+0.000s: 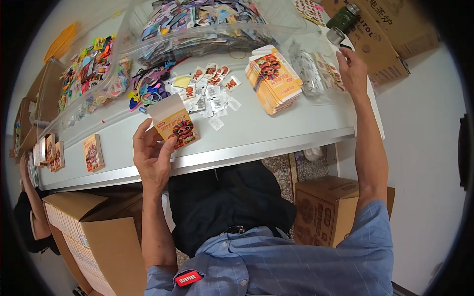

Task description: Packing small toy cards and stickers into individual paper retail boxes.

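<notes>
The person's left hand [154,160] pinches a yellow box [181,131], flap [166,107] raised, just beyond its palm. Whether the right hand [354,75] grips anything cannot be told; a transparent bag [304,74] lies left of it.

You hold yellow box [178,132], characters across front; yellow carton stack [274,81], similar characters; white packets [216,98], print too small. Latin letters on brown carton [385,55], upper right; characters on floor carton [317,212]; white letters on your red tag [188,278].
</notes>
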Motion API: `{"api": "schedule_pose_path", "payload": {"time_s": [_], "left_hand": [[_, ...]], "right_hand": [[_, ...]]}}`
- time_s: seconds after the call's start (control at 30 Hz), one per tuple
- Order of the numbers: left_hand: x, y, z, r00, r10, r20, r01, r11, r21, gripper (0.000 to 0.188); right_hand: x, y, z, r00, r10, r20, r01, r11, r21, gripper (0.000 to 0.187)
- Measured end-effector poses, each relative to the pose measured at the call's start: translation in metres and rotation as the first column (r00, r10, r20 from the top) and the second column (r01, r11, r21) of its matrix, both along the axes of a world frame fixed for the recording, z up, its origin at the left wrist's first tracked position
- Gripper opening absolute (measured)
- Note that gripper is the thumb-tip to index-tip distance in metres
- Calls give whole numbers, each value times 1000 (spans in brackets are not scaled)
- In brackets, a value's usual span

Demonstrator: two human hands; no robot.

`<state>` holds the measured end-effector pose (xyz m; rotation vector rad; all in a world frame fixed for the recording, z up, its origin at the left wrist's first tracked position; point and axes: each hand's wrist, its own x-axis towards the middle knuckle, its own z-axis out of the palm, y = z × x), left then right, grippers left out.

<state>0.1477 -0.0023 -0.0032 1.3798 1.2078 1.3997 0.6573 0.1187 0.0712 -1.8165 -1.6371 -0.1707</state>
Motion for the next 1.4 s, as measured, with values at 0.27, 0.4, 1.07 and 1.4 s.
{"api": "schedule_pose_path", "payload": {"time_s": [0.27, 0.4, 1.07, 1.4], "left_hand": [[-4, 3, 2, 998, 12, 66, -9, 999, -38, 64], [1, 5, 1, 995, 8, 100, -5, 1000, -25, 64], [-6, 6, 0, 996, 16, 87, -10, 997, -74, 64], [-8, 6, 3, 999, 10, 45, -6, 996, -92, 64]], "right_hand": [[-138, -13, 25, 972, 230, -51, -235, 959, -160, 46], [-158, -3, 29, 939, 342, 22, -342, 940, -8, 46], [-139, 244, 26, 969, 231, -82, -236, 788, -568, 46], [-151, 250, 17, 977, 207, 47, -149, 828, -541, 41]]}}
